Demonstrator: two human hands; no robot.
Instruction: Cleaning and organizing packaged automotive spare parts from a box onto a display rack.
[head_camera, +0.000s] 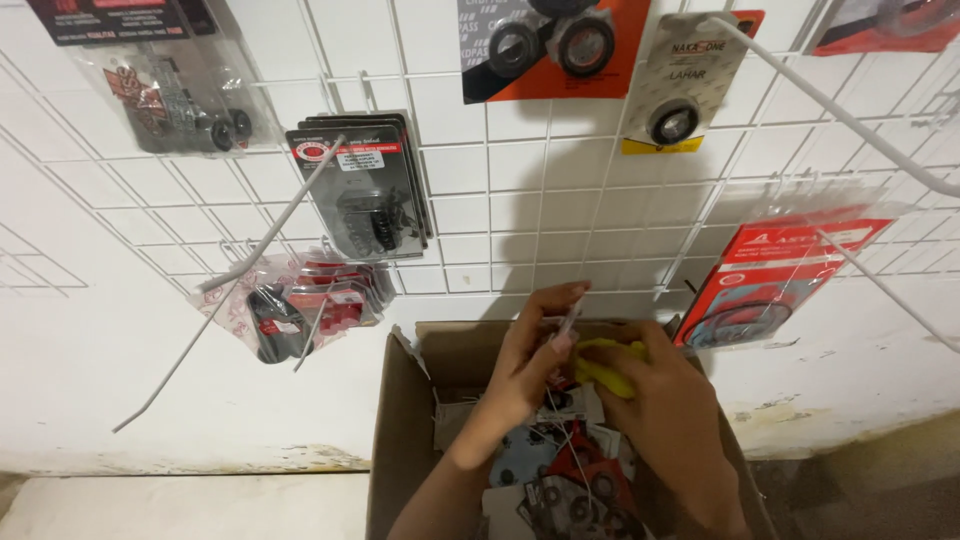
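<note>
White wire grid panel (520, 200) on a painted wall fills most of the view, with long hooks sticking out and a bunch of small packaged parts hanging off them. Black blister pack (368, 190) hangs around the upper middle of the grid, an orange card with black rings (555, 45) sits at the top edge, and a grey card with one ring (683, 90) is just right of that. A red packet (775, 285) hangs near the lower right of the grid, and a couple of clear bags with red and black bits (300, 305) dangle at the lower left.

Below the grid there's an open cardboard box (400, 420), flaps up, pushed close to the wall. It's stuffed with more little packets (570, 480), red, black and pale blue ones all jumbled.

Both hands are over the back edge of the box. Left hand (530, 365) is pinching a small clear packet (566, 325) between fingertips, held up just above the box's far rim. Right hand (670, 400) is curled around something yellow (605, 365), soft-looking, can't really tell what it is. The two hands are touching or right up against each other, with the yellow thing between them. Floor is bare concrete at the lower right.
</note>
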